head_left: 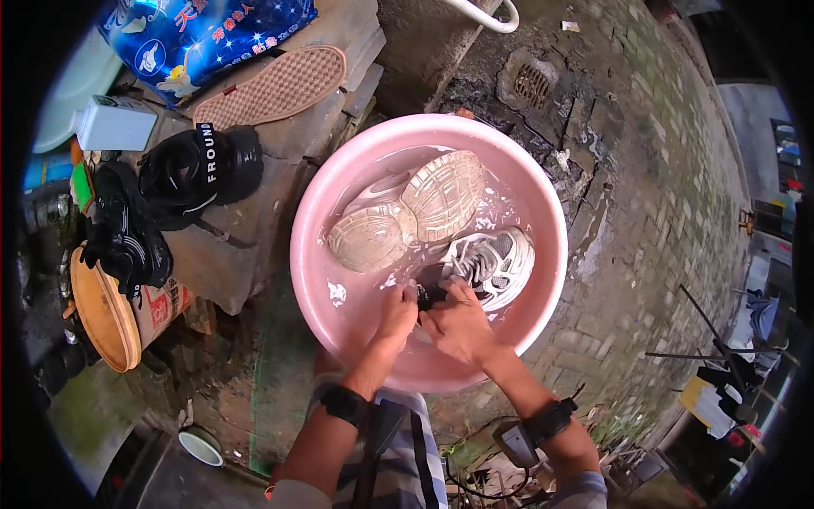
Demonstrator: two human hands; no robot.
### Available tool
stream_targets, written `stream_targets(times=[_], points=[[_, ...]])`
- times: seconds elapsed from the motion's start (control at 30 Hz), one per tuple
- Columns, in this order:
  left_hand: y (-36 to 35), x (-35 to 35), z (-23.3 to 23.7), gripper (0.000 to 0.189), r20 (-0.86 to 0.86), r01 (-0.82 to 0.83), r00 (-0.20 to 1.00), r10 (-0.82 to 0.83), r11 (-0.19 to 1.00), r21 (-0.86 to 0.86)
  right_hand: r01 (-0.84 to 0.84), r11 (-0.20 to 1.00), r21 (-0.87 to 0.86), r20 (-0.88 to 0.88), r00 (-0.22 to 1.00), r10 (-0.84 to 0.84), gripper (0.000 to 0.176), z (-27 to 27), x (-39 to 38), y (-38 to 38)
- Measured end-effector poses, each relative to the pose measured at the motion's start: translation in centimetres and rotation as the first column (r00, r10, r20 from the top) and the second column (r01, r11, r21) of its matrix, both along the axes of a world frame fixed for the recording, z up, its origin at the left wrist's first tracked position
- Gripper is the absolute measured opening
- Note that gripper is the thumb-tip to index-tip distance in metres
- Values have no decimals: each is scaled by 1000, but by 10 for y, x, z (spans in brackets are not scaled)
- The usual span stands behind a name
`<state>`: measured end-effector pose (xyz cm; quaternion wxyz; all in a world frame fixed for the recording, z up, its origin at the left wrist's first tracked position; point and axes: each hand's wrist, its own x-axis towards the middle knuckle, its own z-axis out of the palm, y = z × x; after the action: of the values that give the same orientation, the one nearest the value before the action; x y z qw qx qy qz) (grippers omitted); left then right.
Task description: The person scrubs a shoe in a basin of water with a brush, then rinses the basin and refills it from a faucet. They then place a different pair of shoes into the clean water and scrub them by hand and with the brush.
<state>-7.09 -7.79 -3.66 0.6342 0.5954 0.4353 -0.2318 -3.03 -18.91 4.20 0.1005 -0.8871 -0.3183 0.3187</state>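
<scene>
A pink basin [307,263] of water sits in front of me. Inside it, a grey-and-white sneaker [507,270] lies with its laces up and its dark collar towards me. My left hand [397,316] is closed, its thumb and fingers pinching the left edge of that collar. Just to the right, my right hand [462,324] has curled fingers gripping the collar and tongue area of the same sneaker. Beyond them, a second sneaker [445,197] rests sole up, partly in the water. The undersides of both hands' grips are hidden.
Left of the basin, a stone ledge holds black shoes [199,170], a tan insole-like sole [275,85], a blue detergent bag [212,38] and a pale bottle [114,123]. A brush [82,187] lies beside the shoes. A drain grate [532,85] is set in the wet ground beyond.
</scene>
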Motion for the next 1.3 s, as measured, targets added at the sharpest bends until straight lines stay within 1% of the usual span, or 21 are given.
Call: stream_targets(times=[0.1, 0.17, 0.27, 0.3, 0.33, 0.4, 0.43, 0.53, 0.57, 0.6, 0.63, 0.67, 0.7, 0.77, 0.8, 0.93, 1.0, 1.07, 1.2, 1.27, 1.3], points=[[9, 1, -11, 31, 57, 63, 997, -56, 990, -130, 403, 810, 426, -260, 912, -317, 13, 16, 0, -8], [14, -2, -6, 30, 56, 72, 996, -65, 986, -152, 537, 718, 443, -218, 841, -495, 17, 52, 7, -13], [26, 3, 12, 36, -271, -17, 949, -159, 834, -551, 850, 212, 482, -260, 370, -892, 38, 54, 0, -30], [27, -1, 3, 40, -302, -22, 930, -208, 791, -612, 907, 157, 391, -288, 283, -915, 63, 43, -8, -42], [29, -3, 0, 40, -301, -27, 932, -201, 790, -613, 905, 165, 392, -286, 290, -913, 63, 32, -13, -42], [31, -8, -6, 39, -234, -70, 943, -238, 545, -835, 979, -170, 111, -577, -75, -813, 74, 12, -22, -34], [27, -17, -10, 39, -234, -71, 943, -237, 544, -836, 978, -201, -52, -638, -188, -747, 90, 4, -17, -30], [18, -40, -30, 36, -194, -62, 968, -157, 603, -795, 973, -220, -72, -809, -186, -558, 97, -25, -5, -22], [20, -37, -29, 35, -77, 90, 977, -200, 709, -699, 978, -194, -71, -762, -179, -623, 97, -18, 0, -15], [21, -36, -28, 34, 30, 230, 965, -260, 789, -569, 978, -194, -74, -759, -181, -625, 97, -20, -1, -16], [25, -35, -26, 32, 92, 513, 856, -508, 819, -256, 997, -66, 52, -613, -20, -790, 101, -25, -2, -18], [28, -26, -13, 32, 87, 509, 859, -504, 822, -256, 985, 88, 149, -426, 144, -893, 105, -32, -3, -19], [25, -16, -1, 32, 179, 537, 828, -531, 844, 18, 942, 121, 314, -417, 251, -873, 106, -39, 0, -16], [16, -6, 18, 36, 474, 374, 716, -513, 855, 360, 956, 222, 192, -203, 260, -944, 106, -42, 3, -11], [10, -6, 19, 40, 510, 392, 690, -514, 857, 334, 955, 292, 47, 20, 291, -956, 107, -41, 7, -7], [-5, -3, 22, 46, 406, 540, 703, -584, 810, 228, 830, 326, -452, 113, 416, -902, 108, -39, 19, 17], [-6, 1, 13, 41, 207, 662, 707, -676, 736, 143, 840, 338, -425, 151, 434, -888, 104, -60, 14, 20], [-2, 11, 6, 39, 149, 699, 695, -703, 710, 86, 601, 327, -729, 171, 623, -763, 90, -75, 19, 27], [7, 24, -2, 42, 88, 803, 594, -799, 596, -10, 344, 539, -769, -230, 639, -734, 61, -77, 28, 24], [6, 21, 0, 43, 98, 776, 629, -771, 630, -26, 638, 388, -665, 335, 720, -608, 52, -102, 1, 21], [5, 17, 1, 44, 104, 751, 659, -745, 659, -47, 688, 383, -616, 217, 616, -757, 67, -69, 18, 30]])
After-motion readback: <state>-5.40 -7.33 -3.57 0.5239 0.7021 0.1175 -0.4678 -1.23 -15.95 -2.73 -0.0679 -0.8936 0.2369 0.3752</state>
